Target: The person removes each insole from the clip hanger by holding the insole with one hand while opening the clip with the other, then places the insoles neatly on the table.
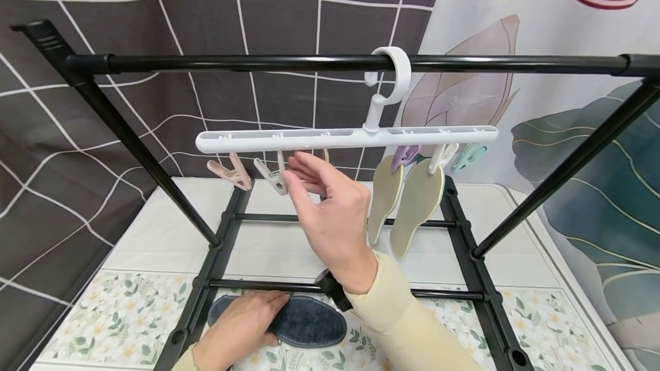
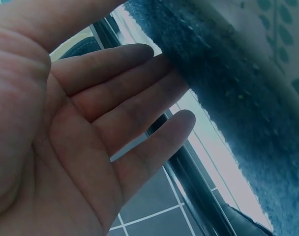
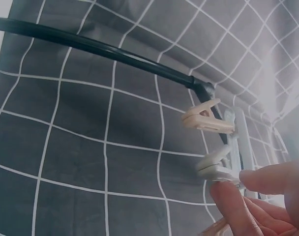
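Observation:
In the head view my right hand (image 1: 330, 210) is raised under a white clip hanger (image 1: 278, 141), fingers bent, thumb touching a pale grey clip (image 1: 272, 176). The right wrist view has the thumb and forefinger beside that clip (image 3: 217, 167), with no clear pinch. A peach clip (image 1: 231, 172) hangs to its left; another clip is mostly behind the hand. Below, my left hand (image 1: 242, 322) rests on a dark blue, fuzzy insole (image 1: 309, 320) lying on the table. In the left wrist view the left hand's (image 2: 95, 128) fairly straight fingers meet the insole's edge (image 2: 238, 108).
Two beige insoles (image 1: 417, 205) hang at the hanger's right, beside purple (image 1: 404, 156), white (image 1: 442, 156) and mint (image 1: 469, 156) clips. The hanger hooks over a black rail (image 1: 232, 64) of a black rack. A flowered cloth (image 1: 124, 314) covers the table front; checked curtain (image 1: 206, 27) behind.

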Demonstrator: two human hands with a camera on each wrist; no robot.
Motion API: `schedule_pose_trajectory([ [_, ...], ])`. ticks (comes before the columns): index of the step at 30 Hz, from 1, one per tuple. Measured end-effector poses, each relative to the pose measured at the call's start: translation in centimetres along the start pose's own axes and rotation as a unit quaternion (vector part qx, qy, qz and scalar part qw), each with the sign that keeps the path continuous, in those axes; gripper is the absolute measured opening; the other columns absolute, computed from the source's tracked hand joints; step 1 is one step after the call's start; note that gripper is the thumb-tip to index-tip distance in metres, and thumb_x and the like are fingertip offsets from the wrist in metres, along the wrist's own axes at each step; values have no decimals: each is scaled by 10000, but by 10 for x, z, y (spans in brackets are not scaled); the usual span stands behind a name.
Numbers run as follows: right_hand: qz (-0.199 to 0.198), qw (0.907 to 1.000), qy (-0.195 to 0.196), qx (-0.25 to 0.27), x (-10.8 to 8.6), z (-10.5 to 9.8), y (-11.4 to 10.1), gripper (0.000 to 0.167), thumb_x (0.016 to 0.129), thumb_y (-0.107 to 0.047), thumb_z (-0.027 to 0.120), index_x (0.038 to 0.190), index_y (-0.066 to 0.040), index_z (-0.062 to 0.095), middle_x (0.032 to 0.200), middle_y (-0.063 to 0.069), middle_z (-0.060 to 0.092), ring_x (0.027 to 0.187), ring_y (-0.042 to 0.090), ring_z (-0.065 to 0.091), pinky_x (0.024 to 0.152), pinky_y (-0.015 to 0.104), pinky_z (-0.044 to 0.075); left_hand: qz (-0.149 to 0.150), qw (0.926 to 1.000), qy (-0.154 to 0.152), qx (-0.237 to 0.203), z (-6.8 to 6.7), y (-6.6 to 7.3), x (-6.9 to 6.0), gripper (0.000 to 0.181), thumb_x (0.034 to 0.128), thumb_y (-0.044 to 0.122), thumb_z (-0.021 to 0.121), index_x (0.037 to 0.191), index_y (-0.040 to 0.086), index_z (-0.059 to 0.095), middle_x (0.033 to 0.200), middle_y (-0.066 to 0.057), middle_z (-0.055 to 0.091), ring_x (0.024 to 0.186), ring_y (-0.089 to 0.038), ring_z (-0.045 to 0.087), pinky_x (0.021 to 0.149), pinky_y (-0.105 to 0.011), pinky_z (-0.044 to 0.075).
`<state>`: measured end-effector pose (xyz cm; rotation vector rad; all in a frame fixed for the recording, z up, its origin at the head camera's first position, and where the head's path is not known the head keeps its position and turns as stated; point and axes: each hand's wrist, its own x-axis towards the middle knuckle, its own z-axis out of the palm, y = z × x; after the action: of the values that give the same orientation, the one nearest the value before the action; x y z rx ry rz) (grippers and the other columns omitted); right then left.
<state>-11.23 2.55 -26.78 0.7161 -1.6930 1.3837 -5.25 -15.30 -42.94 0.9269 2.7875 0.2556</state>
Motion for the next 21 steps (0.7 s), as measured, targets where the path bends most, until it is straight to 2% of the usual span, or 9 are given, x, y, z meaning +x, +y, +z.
schedule_pose_trajectory([
  [11,74,9998,185,43,-5,-14,2,215,834,18,781,1034,80,730,920,150,760,779,171,750,702,252,598,202,9997,111,15,-6,0,-1,633,684,227,901,1237,8,685,1199,-108,686,1038,-286,673,833,-438,562],
  [14,50,9996,259,15,-5,-18,3,208,830,4,789,1019,73,733,894,130,761,762,159,744,696,260,600,268,9991,137,-297,-12,0,-1,601,705,199,875,1250,34,685,1198,-70,689,1030,-251,676,822,-415,564],
  [18,-21,9991,421,-52,-5,-21,3,201,808,-8,811,981,59,734,833,100,749,716,148,719,655,261,594,194,9936,126,-1107,-23,-2,0,605,729,156,866,1289,52,661,1140,9,699,953,-123,661,776,-342,559],
  [21,-102,9983,544,-178,-5,-23,4,216,786,-19,832,961,53,728,801,83,730,689,142,694,626,251,581,151,9898,304,-1387,-29,-5,1,632,738,156,879,1314,53,638,1081,48,701,888,-54,631,736,-302,546],
])
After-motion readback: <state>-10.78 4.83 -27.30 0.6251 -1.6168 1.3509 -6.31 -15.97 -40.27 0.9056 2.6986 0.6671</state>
